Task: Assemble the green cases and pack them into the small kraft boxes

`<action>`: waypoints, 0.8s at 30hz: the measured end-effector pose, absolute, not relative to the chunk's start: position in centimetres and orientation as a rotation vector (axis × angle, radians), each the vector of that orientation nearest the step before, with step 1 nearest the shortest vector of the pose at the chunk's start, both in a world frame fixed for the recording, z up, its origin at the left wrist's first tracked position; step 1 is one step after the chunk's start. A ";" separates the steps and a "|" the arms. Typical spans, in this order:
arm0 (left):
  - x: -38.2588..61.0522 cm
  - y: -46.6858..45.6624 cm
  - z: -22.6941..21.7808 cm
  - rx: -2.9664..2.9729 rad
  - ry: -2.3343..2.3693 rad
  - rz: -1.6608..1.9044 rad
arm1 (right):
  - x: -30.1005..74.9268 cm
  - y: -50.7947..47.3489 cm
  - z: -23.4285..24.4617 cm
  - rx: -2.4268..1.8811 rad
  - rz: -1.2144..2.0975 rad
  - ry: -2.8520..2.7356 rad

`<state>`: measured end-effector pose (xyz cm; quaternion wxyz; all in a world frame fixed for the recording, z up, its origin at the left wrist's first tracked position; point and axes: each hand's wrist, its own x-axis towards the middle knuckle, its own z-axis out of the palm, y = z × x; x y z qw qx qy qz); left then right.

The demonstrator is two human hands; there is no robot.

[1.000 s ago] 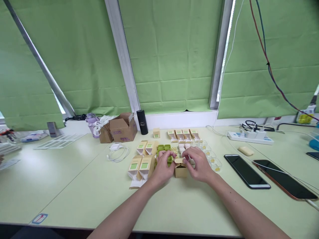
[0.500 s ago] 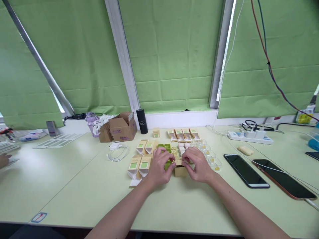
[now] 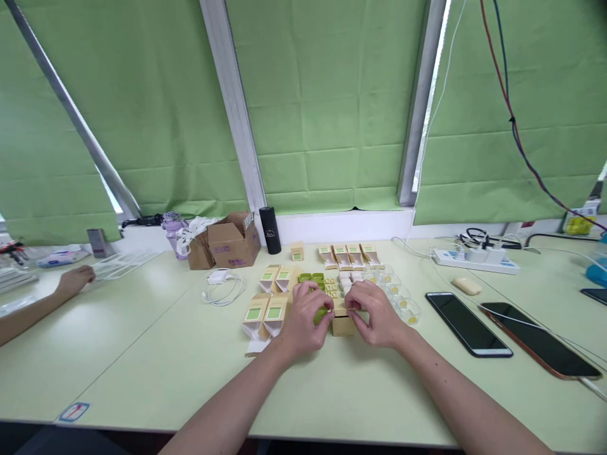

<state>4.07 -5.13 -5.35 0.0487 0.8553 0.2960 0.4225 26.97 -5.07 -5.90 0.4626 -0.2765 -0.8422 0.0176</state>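
A small kraft cardboard box (image 3: pixel 343 325) lies on the table in front of me, with a narrow dark gap under its top flap. My left hand (image 3: pixel 306 318) pinches the left end of that flap between thumb and fingers. At the right end, my right hand (image 3: pixel 374 314) does the same. Green trays (image 3: pixel 312 278), partly covered by my left hand, stand just behind it. Small yellow pieces (image 3: pixel 331 285) and white pieces (image 3: pixel 349 277) sit behind the box. Clear plastic cups (image 3: pixel 403 302) with yellow bits are right of my right hand.
Open small boxes with green labels (image 3: pixel 255 314) stand left, more open boxes (image 3: pixel 351 256) at the back. Two phones (image 3: pixel 467 323) and a power strip (image 3: pixel 477 261) are right. A large carton (image 3: pixel 234 242) and black cylinder (image 3: pixel 270 230) stand behind. Another person's hand (image 3: pixel 76 280) reaches in far left.
The box's flap has come down, so the dark opening is now a thin slit. My hands have barely shifted. At far left, the other person's arm has reached further in.
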 end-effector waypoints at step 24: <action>4.0 -5.3 -5.3 2.680 0.882 1.260 | 26.8 -5.2 -6.0 -0.665 0.075 -2.073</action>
